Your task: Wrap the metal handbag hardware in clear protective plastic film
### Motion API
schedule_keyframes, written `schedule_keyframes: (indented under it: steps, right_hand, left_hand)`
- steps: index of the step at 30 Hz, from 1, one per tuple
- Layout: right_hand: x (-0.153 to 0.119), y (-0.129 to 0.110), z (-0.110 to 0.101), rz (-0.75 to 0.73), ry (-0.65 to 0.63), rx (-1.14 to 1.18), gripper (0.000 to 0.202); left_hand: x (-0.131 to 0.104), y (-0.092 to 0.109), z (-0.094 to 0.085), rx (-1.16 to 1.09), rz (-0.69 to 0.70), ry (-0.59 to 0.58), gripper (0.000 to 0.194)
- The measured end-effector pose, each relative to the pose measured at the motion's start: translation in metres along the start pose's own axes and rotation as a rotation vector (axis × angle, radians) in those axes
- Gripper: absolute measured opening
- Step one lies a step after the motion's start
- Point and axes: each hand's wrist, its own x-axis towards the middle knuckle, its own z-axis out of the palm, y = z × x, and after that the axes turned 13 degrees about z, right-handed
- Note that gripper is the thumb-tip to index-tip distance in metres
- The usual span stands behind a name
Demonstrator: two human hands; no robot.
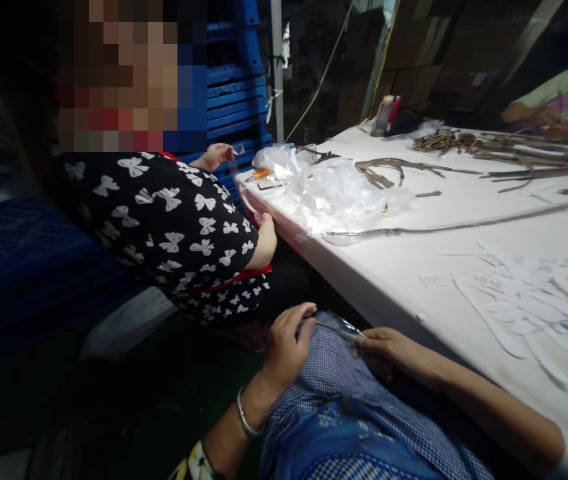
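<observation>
Across the apron on my lap lies a narrow clear plastic bag (345,327), with a thin dark strip showing along it. My right hand (389,350) pinches its right end between thumb and fingers. At the other end, my left hand (287,345) has its fingers bent round the bag, the thumb close to them. Part of the bag is hidden behind the left fingers. Both hands are low, beside the edge of the white table (364,273).
A co-worker in a bow-patterned top (179,227) stands close on the left, hands at the table corner. Clear plastic bags (344,190), white paper strips (524,300), a long brown strip (444,225) and bundled brown strips (539,157) lie on the table. Another person (559,113) works opposite.
</observation>
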Motion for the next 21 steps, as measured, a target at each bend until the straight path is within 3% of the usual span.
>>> schedule_keyframes:
  steps: [3, 5, 9, 12, 16, 21]
  right_hand:
    - [-0.005, -0.001, 0.003, 0.072, -0.167, 0.264, 0.032]
    - [-0.010, -0.002, 0.008, 0.096, -0.218, 0.359, 0.030]
    - [-0.016, 0.001, 0.019, 0.103, -0.280, 0.424, 0.036]
    - [-0.021, 0.002, 0.023, 0.030, -0.299, 0.364, 0.045]
    - [-0.033, -0.010, 0.022, -0.085, -0.280, 0.337, 0.046]
    - [-0.045, -0.030, 0.013, -0.299, -0.060, 0.394, 0.041]
  left_hand:
    - [-0.020, 0.003, 0.019, 0.036, 0.309, -0.240, 0.039]
    - [-0.029, -0.003, 0.032, 0.067, 0.417, -0.299, 0.043]
    - [-0.024, -0.028, 0.038, 0.060, 0.436, -0.279, 0.044]
    - [-0.005, -0.040, 0.026, 0.062, 0.456, -0.406, 0.044]
    - [0.011, -0.039, 0.021, -0.040, 0.351, -0.543, 0.043]
    - [0.000, -0.027, 0.043, -0.438, 0.068, -0.482, 0.039]
